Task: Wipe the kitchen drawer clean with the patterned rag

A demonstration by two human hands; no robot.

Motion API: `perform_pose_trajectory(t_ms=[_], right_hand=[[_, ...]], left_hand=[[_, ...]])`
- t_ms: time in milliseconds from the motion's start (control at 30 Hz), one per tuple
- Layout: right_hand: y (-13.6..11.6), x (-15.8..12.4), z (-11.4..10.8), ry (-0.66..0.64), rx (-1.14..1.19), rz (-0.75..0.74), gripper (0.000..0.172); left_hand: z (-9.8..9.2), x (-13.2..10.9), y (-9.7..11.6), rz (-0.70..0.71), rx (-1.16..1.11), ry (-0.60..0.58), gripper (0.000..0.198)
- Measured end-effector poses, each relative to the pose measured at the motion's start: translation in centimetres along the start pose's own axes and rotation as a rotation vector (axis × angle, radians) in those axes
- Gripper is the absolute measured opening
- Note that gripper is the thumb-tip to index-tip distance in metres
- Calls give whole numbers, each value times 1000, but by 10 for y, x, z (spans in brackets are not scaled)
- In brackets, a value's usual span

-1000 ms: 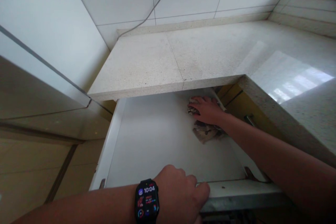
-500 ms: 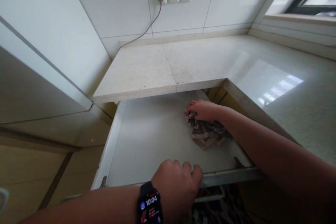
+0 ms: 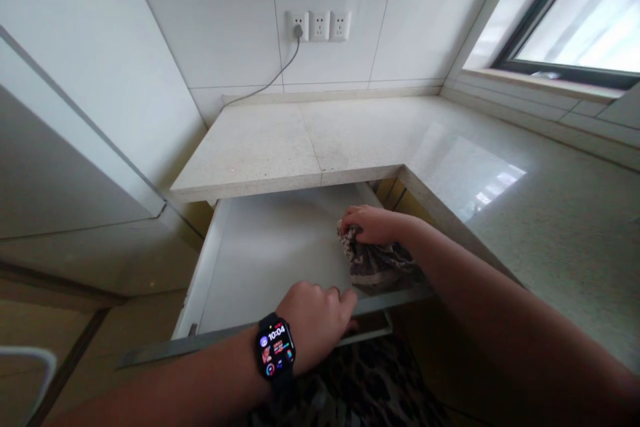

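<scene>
My right hand (image 3: 373,223) is closed on a bunched, patterned brown-and-cream cloth (image 3: 375,263), pressing it against the right side of an open white drawer (image 3: 265,247). Part of the cloth hangs loose toward the front of the drawer. At the drawer's front edge, my left hand (image 3: 315,317) has its fingers curled over the rim. Its palm and fingertips are mostly hidden. A black smartwatch (image 3: 275,347) sits on the left wrist. Below the front edge a pale bar handle (image 3: 367,335) shows.
A pale stone countertop (image 3: 280,140) overhangs the back of the drawer and runs along the right. A tall white cabinet (image 3: 100,67) stands at the left. A grey cord (image 3: 270,83) runs from wall sockets (image 3: 319,27). There is a window (image 3: 585,13) at the upper right.
The view has tilted up and shifted right, showing more wall and window. My right hand still holds the cloth on the drawer's right side; my left hand stays at the front edge.
</scene>
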State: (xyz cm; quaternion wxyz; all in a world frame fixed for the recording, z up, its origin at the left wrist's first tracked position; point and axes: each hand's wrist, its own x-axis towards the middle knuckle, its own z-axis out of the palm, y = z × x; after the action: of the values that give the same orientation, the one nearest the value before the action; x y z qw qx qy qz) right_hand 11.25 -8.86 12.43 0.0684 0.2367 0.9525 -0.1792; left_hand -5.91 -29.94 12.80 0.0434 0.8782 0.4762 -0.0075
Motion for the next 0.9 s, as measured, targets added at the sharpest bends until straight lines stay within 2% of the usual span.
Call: perform_pose_trajectory(t_ms=[100,200,300,467,533,600,667,767,833,900], right_hand=[[9,7,29,-6,24,31,48],[14,16,49,-23,12,90,50],[21,21,55,0,-38,164,54],[40,35,55,53,-126,447,56],[42,43,56,57,-146,483,54],[35,49,58,46,-153,465,53],[22,51,61,20,-145,385,57],[-5,50,65,-54,-104,104,69],[-20,49,66,-83,-105,-51,64],[-29,51,67,-96,-128,-124,50]], left_hand=[[3,1,-5,1,-20,7,32],[3,1,-8,4,-27,14,30],[2,3,-13,9,-38,20,27],[3,6,-24,38,-35,69,28],[4,6,-28,47,-29,84,28],[4,6,-32,53,-30,93,28],[5,5,-34,57,-32,107,28],[8,5,-35,63,-27,138,28],[10,5,-33,54,-27,154,28],[9,1,-31,33,-42,164,27]])
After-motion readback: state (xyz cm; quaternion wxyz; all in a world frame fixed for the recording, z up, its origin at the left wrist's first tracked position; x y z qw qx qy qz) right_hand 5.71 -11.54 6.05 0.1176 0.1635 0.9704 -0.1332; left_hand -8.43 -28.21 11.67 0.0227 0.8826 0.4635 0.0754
